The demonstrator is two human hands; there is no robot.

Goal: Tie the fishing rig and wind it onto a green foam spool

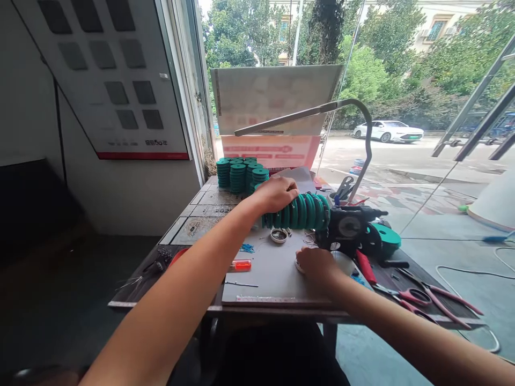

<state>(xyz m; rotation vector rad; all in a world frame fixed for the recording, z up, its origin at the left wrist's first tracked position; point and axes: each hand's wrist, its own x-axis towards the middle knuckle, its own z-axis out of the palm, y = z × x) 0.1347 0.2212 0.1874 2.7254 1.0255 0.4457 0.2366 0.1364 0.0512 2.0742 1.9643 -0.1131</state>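
A row of green spools point(308, 210) lies sideways across the work board, joined at its right end to a black winding machine point(349, 225). My left hand point(277, 194) rests over the left part of this row, its fingers curled round the spools. Lower down, my right hand point(316, 261) reaches to a small white dish point(298, 266) at the board's middle; its fingertips are bent into the dish and what they may pinch is hidden. Another small round dish point(279, 236) with dark bits in it sits between the two hands.
Several stacked green spools point(238, 177) stand at the back left. Red-handled scissors point(414, 296) and pliers point(446, 300) lie on the right. An orange-handled screwdriver point(241, 265) lies near the board's left side. A lamp arm point(368, 134) arches above the machine.
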